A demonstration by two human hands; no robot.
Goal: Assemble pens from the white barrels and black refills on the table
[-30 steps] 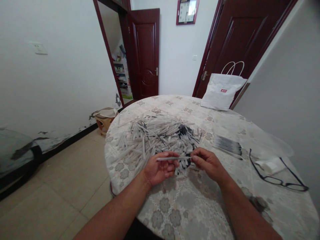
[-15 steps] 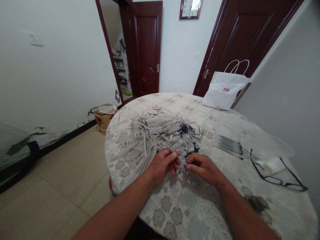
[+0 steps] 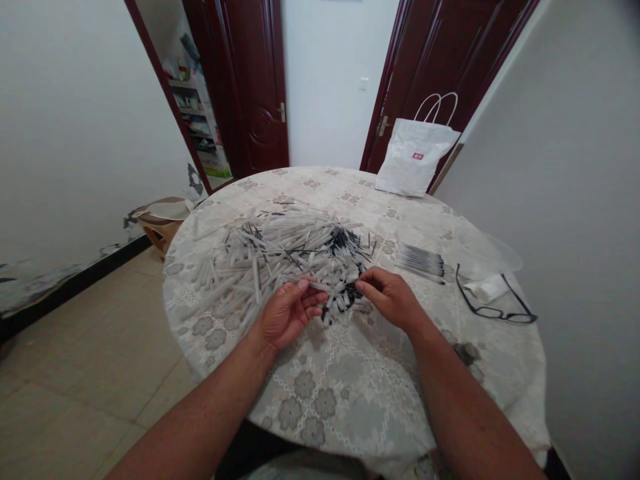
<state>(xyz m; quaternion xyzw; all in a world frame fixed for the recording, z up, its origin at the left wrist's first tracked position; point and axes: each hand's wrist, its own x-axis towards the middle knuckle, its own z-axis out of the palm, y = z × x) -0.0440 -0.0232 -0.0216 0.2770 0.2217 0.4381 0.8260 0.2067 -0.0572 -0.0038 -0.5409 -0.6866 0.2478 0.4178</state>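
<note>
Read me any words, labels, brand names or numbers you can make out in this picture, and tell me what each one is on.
Small red label on the white paper bag: it carries light marks, too small and blurred to read.
Pile of white and black pen parts on the table: no print that can be read.
Bundle of black pens and glasses: no text shows.
Nothing else carries readable writing.

light: bright, even daylight | shadows: soft | focus: sharp | edges: wide-angle bending
</note>
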